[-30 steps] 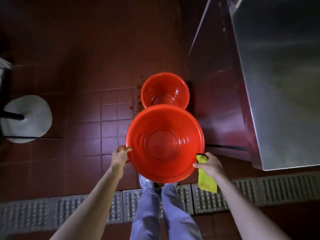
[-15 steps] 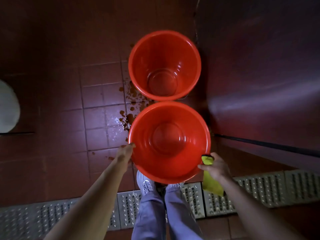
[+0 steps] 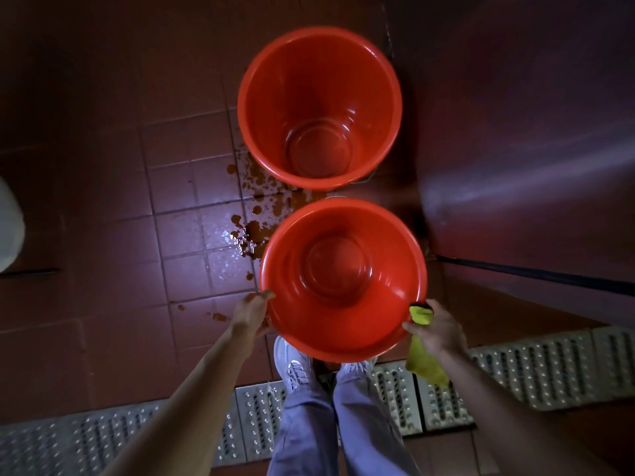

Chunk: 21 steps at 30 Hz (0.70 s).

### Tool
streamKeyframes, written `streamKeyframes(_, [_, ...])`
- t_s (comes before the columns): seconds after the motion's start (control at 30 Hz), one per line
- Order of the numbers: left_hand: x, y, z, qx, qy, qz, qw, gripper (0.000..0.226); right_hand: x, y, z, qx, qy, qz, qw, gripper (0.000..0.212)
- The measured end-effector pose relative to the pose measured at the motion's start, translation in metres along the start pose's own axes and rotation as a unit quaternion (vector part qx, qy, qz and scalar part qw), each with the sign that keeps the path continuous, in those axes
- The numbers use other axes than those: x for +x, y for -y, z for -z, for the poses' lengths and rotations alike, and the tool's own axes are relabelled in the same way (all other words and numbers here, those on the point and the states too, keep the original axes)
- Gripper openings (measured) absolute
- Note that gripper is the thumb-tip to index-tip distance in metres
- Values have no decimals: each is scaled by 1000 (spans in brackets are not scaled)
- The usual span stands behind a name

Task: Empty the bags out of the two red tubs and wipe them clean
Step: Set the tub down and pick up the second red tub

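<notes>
Hands hold the nearer red tub [image 3: 343, 280] mouth-up by its rim: left hand [image 3: 252, 312] grasping the left edge, right hand [image 3: 438, 329] clutching edge and yellow cloth [image 3: 424, 359]. The second red tub [image 3: 319, 104] stands upright on the tiled floor [image 3: 120, 201] just beyond.

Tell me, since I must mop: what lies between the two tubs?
Head view: tile floor with brown spill between far tub and near tub.

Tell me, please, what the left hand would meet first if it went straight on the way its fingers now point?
The left hand grips the near tub by its rim, fingers pointing up and right. Straight on, they would cross that tub's own bowl first; the far tub lies beyond, though depth is hard to judge.
</notes>
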State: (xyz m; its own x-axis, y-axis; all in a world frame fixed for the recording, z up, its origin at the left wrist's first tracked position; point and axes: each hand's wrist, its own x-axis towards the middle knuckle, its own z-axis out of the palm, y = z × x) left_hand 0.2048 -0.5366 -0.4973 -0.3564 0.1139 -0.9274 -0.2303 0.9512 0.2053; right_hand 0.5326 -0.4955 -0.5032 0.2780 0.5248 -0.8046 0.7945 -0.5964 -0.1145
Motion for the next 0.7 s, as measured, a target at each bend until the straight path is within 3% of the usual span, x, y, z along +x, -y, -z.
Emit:
streamKeyframes(0.13, [-1,-7,-3,56,-11,-13,998,20,-12,11,16,-50,-55,34,997,58])
streamKeyframes(0.37, [-7,-74,-5,110,-17,-127,986,19,-5,88,74,49,-45,107,992,51])
streamKeyframes(0.5, [6,-123,-16,85,-22,-196,977,46,18,149,92,59,-45,152,986,59])
streamKeyframes(0.6, [20,-155,-23,31,-37,-243,969,40,40,191,93,63,-62,175,981,68])
streamKeyframes(0.7, [48,-181,-32,9,-60,-245,968,65,64,221,89,48,-76,162,983,79])
